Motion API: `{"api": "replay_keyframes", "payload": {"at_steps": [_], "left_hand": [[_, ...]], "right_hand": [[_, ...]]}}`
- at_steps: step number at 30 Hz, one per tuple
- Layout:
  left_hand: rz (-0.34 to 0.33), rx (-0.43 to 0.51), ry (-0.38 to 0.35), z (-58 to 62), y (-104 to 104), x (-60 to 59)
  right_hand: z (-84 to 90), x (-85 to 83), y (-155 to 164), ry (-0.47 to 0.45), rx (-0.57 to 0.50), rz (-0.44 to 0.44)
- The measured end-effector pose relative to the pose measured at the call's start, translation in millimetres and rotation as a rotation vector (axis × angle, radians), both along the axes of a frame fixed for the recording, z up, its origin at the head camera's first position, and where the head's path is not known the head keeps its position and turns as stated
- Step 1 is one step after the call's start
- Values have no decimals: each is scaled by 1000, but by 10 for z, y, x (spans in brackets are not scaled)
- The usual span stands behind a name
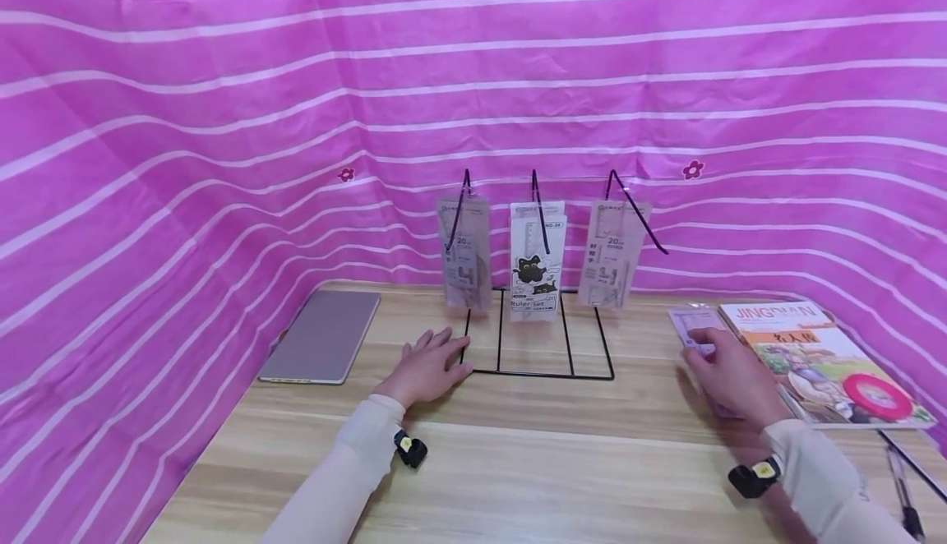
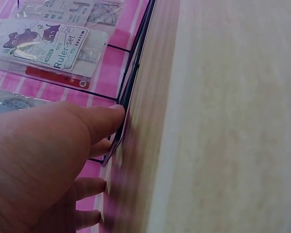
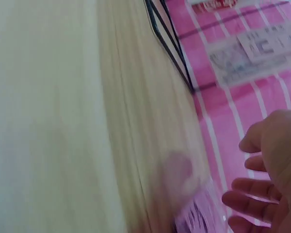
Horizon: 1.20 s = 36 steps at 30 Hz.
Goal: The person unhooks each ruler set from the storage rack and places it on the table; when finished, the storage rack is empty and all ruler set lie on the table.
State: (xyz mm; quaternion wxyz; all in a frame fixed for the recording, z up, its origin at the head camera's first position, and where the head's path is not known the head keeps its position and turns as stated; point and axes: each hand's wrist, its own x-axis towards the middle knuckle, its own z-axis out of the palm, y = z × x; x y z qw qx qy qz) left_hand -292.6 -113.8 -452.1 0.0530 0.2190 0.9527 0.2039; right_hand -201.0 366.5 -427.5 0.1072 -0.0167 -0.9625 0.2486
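- Left hand (image 1: 425, 370): lies flat on the counter (image 1: 518, 462), fingers straight, tips touching the front left corner of the wire rack (image 1: 538, 363); it grips nothing.
- Right hand (image 1: 728, 380): fingers rest on a ruler pack (image 1: 691, 324) lying flat just beside the book (image 1: 814, 355); the wrist view is blurred, so a pinch looks likely but is unconfirmed.
- Risk: the rack is light, thin black wire; a nudge from the left hand could slide it and swing the three hanging packs (image 1: 538, 260).
- Risk: glossy film sleeves are slippery; the flat pack could slide.
- Materials: pale wood-grain laminate counter; grey matte tablet (image 1: 321, 334); striped pink cloth backdrop (image 1: 222, 117).
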Motion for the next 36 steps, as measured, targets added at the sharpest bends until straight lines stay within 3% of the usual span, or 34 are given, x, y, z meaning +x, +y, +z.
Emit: {"api": "replay_keyframes", "payload": {"at_steps": [4,9,15,19,26,31,36], "left_hand": [[-5,5,3,-9,-5,0],[-11,4,6,-24,6,2],[-16,13,8,-4,24,19],[-12,14,6,10,24,27],[3,-1,-1,-2,15,47],[3,5,-13,-3,17,53],[9,0,-10,28,7,41]], "right_hand": [[-32,-49,-230,56,-108,63],[62,-164,-432,73,-235,114],[186,-423,-509,198,-349,181],[258,-593,-536,206,-397,204],[308,-786,-649,102,-489,175],[324,-818,-747,200,-555,125],[372,-710,-812,318,-604,84]]}}
